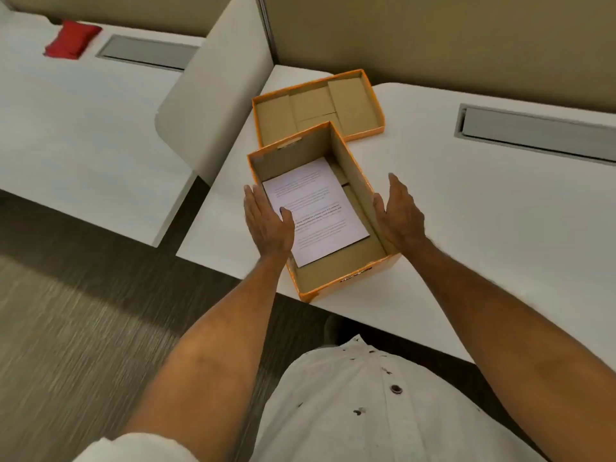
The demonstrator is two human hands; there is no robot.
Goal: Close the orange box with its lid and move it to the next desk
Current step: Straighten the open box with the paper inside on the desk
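The orange box (346, 271) is sitting open at the near corner of the white desk (466, 201), its near end reaching the desk's front edge, and nothing of the task is looking finished yet. Its lid (318, 106) is lying upside down on the same desk, just beyond the box's far wall and touching or nearly touching it, so the closing step is still waiting to be done. Inside the box a printed sheet of paper (316, 208) is resting flat on the cardboard floor. The left hand (266, 221) is hovering over the box's left wall with fingers straight and spread, holding nothing; its thumb is reaching in above the paper. The right hand (400, 211) is standing flat against or just beside the box's right outer wall, likewise unclenched and empty; whether it is actually pressing the wall is hard to tell. Judging from this, the person is squaring up the box before reaching beyond it for the lid. The next desk (83, 121), beyond the box's left side across a gap and a rounded divider panel (213, 95), is carrying a red pouch (71, 40) near its far end, and the carry over there is remaining entirely ahead.
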